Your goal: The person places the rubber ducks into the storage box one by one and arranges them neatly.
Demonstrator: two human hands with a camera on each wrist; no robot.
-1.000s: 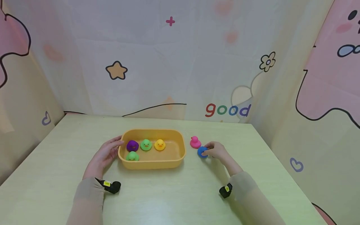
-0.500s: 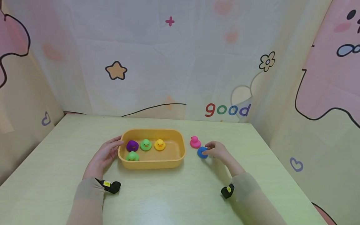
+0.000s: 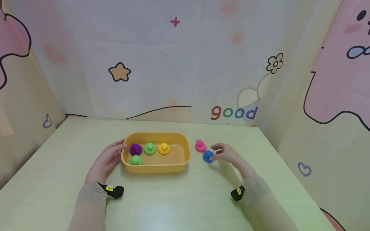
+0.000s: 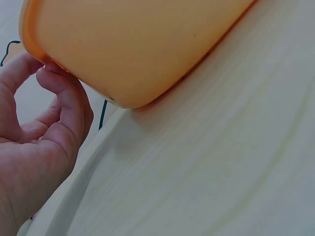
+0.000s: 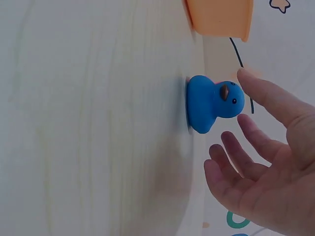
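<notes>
My left hand (image 3: 107, 159) holds the left end of a yellow plastic tub (image 3: 157, 169) at its rim. In the left wrist view its bent fingers (image 4: 64, 91) meet the rim of the tub's wall. Beside the tub on the right, a blue rubber duck (image 5: 204, 101) stands upright on the table. My right hand (image 3: 226, 154) is spread at the duck's right side, with the thumb and fingers loosely bent around its head in the right wrist view. A pink rubber duck (image 3: 200, 146) sits just behind the blue one.
Inside the tub are a purple duck (image 3: 136, 149), a green duck (image 3: 150, 148), a yellow duck (image 3: 164, 148) and a second green duck (image 3: 136, 160) near the front wall. The pale table (image 3: 162, 202) meets printed cloth walls (image 3: 185, 73) at the back and sides.
My right hand's fingers have loosened and spread off the blue duck, and its wrist has drifted right. The left hand, tub and ducks stay where they were.
</notes>
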